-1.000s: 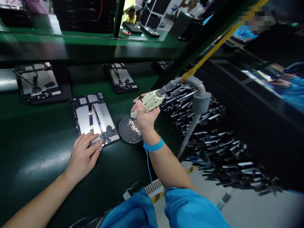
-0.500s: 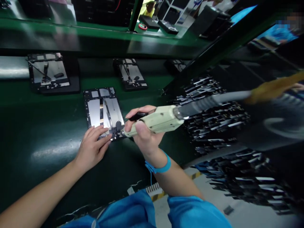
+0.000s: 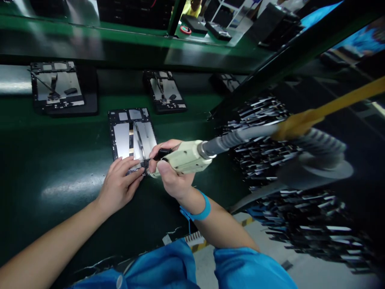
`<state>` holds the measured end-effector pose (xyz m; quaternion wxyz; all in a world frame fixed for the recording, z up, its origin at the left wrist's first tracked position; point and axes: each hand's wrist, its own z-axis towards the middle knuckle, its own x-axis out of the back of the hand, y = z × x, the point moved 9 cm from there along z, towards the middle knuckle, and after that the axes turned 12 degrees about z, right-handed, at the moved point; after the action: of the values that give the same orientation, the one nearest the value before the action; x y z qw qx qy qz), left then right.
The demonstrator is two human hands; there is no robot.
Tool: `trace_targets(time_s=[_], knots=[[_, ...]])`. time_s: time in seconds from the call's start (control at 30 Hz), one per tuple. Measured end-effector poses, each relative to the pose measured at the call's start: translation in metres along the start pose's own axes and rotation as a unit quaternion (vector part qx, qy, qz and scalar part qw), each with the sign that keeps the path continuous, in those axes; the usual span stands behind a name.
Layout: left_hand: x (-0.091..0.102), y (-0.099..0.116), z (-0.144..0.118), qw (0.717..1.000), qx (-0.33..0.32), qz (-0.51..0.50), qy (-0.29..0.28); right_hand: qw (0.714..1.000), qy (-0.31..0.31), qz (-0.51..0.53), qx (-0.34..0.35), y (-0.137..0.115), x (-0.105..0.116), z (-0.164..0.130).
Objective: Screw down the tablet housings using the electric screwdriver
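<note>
An opened tablet (image 3: pixel 122 138), its silver inner plates and a thin cable showing, lies on the green bench in front of me. My left hand (image 3: pixel 119 181) holds its lower edge, with fingers over the corner area and the thumb alongside. In my right hand (image 3: pixel 176 180) is a pale green electric screwdriver (image 3: pixel 191 156), gripped near its front with fingers and thumb wrapped round it. The driver's tip meets the tablet's bottom edge beside my left fingertips; the exact contact point is hidden. A blue wrist strap (image 3: pixel 201 208) circles my right wrist.
Two more opened tablets, one at left (image 3: pixel 57 84) and one in the middle (image 3: pixel 168 90), lie on dark pads further back. Stacked dark parts (image 3: pixel 261 140) fill the right side. A grey hose (image 3: pixel 237 138) with a yellow strap (image 3: pixel 339 106) trails from the screwdriver.
My right hand and the screwdriver have shifted left along the tablet's lower edge, towards my left fingers. The hose and yellow strap swung left too. My left hand stays on the tablet.
</note>
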<state>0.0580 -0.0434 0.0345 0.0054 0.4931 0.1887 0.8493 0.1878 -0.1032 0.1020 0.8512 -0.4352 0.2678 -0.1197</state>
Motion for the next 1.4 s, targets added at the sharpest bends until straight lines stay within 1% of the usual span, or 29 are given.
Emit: trace_targets(time_s=[0.1,0.2,0.27,0.33,0.4,0.43,0.47,0.5,0.57,0.63,0.7,0.77,0.87,1.03,1.23,1.4], knots=[[0.000,-0.001,-0.001,1.000,0.002,-0.001,-0.005,1.000,-0.006,-0.017,-0.003,-0.001,-0.003,-0.001],[0.001,-0.001,-0.003,1.000,-0.002,0.005,-0.001,0.997,-0.009,-0.077,-0.008,-0.002,-0.007,-0.003],[0.003,-0.002,-0.004,1.000,-0.009,0.010,0.001,0.994,-0.019,-0.109,0.007,-0.005,-0.012,-0.004],[0.004,-0.003,-0.006,1.000,-0.015,0.012,0.002,0.993,-0.033,-0.112,0.028,-0.008,-0.017,-0.003],[0.004,-0.005,-0.007,1.000,-0.019,0.012,0.002,0.995,-0.030,-0.089,0.036,-0.010,-0.013,0.002],[0.004,-0.005,-0.007,1.000,-0.019,0.012,0.003,0.996,-0.014,-0.076,0.039,-0.012,-0.006,0.006],[0.003,-0.006,-0.007,1.000,-0.019,0.014,0.003,0.996,0.014,-0.068,0.047,-0.014,0.006,0.011],[0.003,-0.005,-0.006,1.000,-0.019,0.015,0.005,0.995,0.051,-0.068,0.060,-0.017,0.022,0.017],[0.002,-0.004,-0.005,1.000,-0.018,0.019,0.009,0.982,0.134,-0.093,0.099,-0.024,0.059,0.027],[0.001,-0.002,-0.004,1.000,-0.016,0.020,0.009,0.966,0.190,-0.135,0.112,-0.024,0.090,0.035],[0.000,-0.002,-0.003,1.000,-0.010,0.018,0.005,0.957,0.218,-0.162,0.101,-0.018,0.113,0.041],[0.000,-0.001,-0.002,1.000,-0.007,0.016,0.003,0.955,0.226,-0.170,0.093,-0.011,0.124,0.043],[0.001,-0.001,-0.002,1.000,-0.009,0.016,0.007,0.954,0.225,-0.176,0.094,-0.007,0.128,0.043],[0.002,-0.001,-0.002,1.000,-0.008,0.014,0.012,0.950,0.232,-0.189,0.091,-0.007,0.130,0.042],[0.002,0.000,-0.002,1.000,-0.013,0.018,0.013,0.951,0.226,-0.186,0.096,-0.007,0.130,0.044],[0.002,0.000,-0.002,1.000,-0.010,0.018,0.010,0.949,0.234,-0.191,0.088,-0.003,0.132,0.042]])
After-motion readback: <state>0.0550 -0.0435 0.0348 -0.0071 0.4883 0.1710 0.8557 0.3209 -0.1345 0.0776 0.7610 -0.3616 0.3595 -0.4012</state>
